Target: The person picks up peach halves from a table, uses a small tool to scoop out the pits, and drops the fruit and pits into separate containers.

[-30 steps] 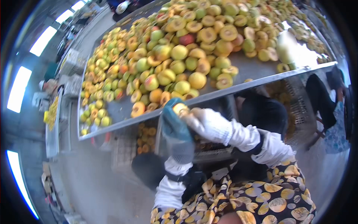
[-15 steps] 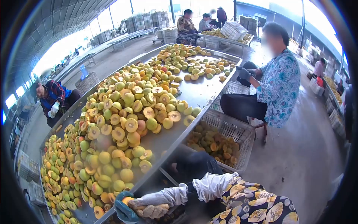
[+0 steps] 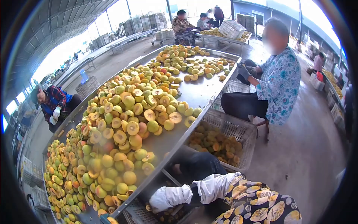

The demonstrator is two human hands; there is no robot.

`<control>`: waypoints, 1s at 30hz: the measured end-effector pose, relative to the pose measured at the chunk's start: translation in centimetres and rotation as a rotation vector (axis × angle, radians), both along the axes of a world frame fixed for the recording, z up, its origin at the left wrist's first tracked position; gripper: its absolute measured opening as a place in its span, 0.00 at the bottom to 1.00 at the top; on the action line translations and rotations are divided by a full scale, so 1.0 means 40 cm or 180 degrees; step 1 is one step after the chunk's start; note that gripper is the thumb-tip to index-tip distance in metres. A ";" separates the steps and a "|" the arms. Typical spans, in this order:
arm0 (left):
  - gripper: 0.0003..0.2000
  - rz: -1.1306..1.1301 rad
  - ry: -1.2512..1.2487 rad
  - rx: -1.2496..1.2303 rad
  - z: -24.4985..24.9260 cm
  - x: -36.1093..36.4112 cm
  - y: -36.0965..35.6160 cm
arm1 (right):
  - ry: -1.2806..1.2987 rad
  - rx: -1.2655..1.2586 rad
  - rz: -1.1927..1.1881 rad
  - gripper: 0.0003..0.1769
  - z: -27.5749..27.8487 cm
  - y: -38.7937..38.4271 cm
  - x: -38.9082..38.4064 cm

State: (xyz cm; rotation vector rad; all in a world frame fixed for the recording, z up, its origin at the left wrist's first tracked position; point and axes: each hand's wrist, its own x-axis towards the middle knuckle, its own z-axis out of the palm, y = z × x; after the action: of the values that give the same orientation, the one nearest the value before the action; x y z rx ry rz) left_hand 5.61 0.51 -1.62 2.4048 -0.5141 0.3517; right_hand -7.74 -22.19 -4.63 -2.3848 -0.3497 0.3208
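Currently, I locate one fruit piece (image 3: 148,207) at the left edge of the white-gloved right hand (image 3: 164,199), below the near rim of the metal table (image 3: 164,145). The fingers point down and are largely hidden; I cannot tell whether they grip the piece. The right hand is positioned above a crate (image 3: 136,216) whose contents are dim. The teal-gloved left hand (image 3: 104,219) is cut off by the bottom of my view, with an orange surface (image 3: 112,220) just beside it; I cannot tell its grip. Beyond both hands, cut fruit (image 3: 132,127) is heaped on the metal table. To the right, a second crate (image 3: 250,139) contains fruit; past it sits a person in a blue floral shirt (image 3: 281,86).
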 end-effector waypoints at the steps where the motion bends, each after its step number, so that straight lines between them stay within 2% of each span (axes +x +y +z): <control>1: 0.24 0.0102 -0.0303 0.0290 0.006 0.015 -0.007 | 0.0018 -0.0302 -0.0049 0.24 -0.025 -0.005 -0.003; 4: 0.23 -0.0087 -0.0694 0.0637 0.017 0.046 -0.078 | 0.0274 -0.0272 -0.0013 0.22 -0.004 0.019 -0.001; 8: 0.22 -0.0609 -0.0635 0.1004 0.007 0.078 -0.213 | 0.0386 -0.0181 0.0057 0.22 0.008 0.056 -0.007; 11: 0.22 -0.0680 -0.0643 0.1128 -0.012 0.105 -0.249 | 0.0582 -0.0027 0.0109 0.22 0.024 0.034 -0.006; 14: 0.21 -0.0613 -0.0690 0.0976 -0.032 0.111 -0.237 | 0.0052 -0.0225 0.0062 0.22 -0.013 0.032 -0.002; 16: 0.21 -0.0528 -0.0706 0.0686 -0.047 0.102 -0.205 | 0.0035 0.0017 -0.0026 0.21 0.055 0.014 -0.031; 17: 0.21 -0.0459 -0.0713 0.0477 -0.056 0.095 -0.180 | 0.0183 0.0170 0.0049 0.24 0.058 0.013 -0.017; 19: 0.20 -0.0312 -0.0830 0.0099 -0.083 0.080 -0.118 | -0.0051 0.0647 -0.0161 0.24 0.042 0.032 0.004; 20: 0.20 -0.0234 -0.1020 -0.0027 -0.102 0.069 -0.085 | -0.0175 0.1033 -0.0348 0.24 0.044 0.046 0.011; 21: 0.20 -0.0199 -0.1659 0.0065 -0.125 0.061 -0.053 | -0.0232 0.1527 -0.0526 0.25 0.053 0.053 0.017; 22: 0.20 -0.0161 -0.2421 0.0200 -0.145 0.050 -0.027 | -0.0439 0.1637 -0.0753 0.26 0.051 0.065 0.031; 23: 0.19 -0.0160 -0.2703 0.0177 -0.138 0.026 -0.026 | -0.0630 0.1756 -0.0971 0.27 0.056 0.075 0.040; 24: 0.19 -0.0301 -0.2073 -0.0141 -0.141 -0.005 -0.032 | -0.0610 0.1745 -0.1106 0.26 0.059 0.069 0.042; 25: 0.15 -0.0480 -0.0077 -0.1304 -0.078 -0.068 -0.084 | -0.0556 0.1753 -0.1183 0.26 0.071 0.064 0.051; 26: 0.15 -0.0554 -0.0111 -0.1547 -0.066 -0.102 -0.132 | -0.1104 0.2198 -0.1631 0.24 0.050 0.074 0.061; 27: 0.15 -0.0634 -0.0149 -0.1787 -0.052 -0.137 -0.180 | -0.1016 0.2378 -0.1582 0.22 0.040 0.060 0.089; 28: 0.16 -0.0690 0.1377 -0.3040 -0.017 -0.164 -0.186 | -0.0329 0.2697 -0.1643 0.22 0.028 0.040 0.076; 29: 0.12 -0.1109 -0.0305 -0.1601 -0.018 -0.149 -0.165 | 0.0386 0.2991 -0.1770 0.23 0.102 0.016 0.054; 30: 0.13 -0.1087 0.0603 -0.2587 -0.011 -0.159 -0.172 | 0.1065 0.3209 -0.1947 0.25 0.176 -0.009 0.032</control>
State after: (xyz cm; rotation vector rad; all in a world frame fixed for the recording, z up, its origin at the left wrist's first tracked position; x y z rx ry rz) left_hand -0.76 -6.36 -2.05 1.5154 -0.5485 0.1351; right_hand -6.44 -22.53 2.41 -1.3138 0.3240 0.1774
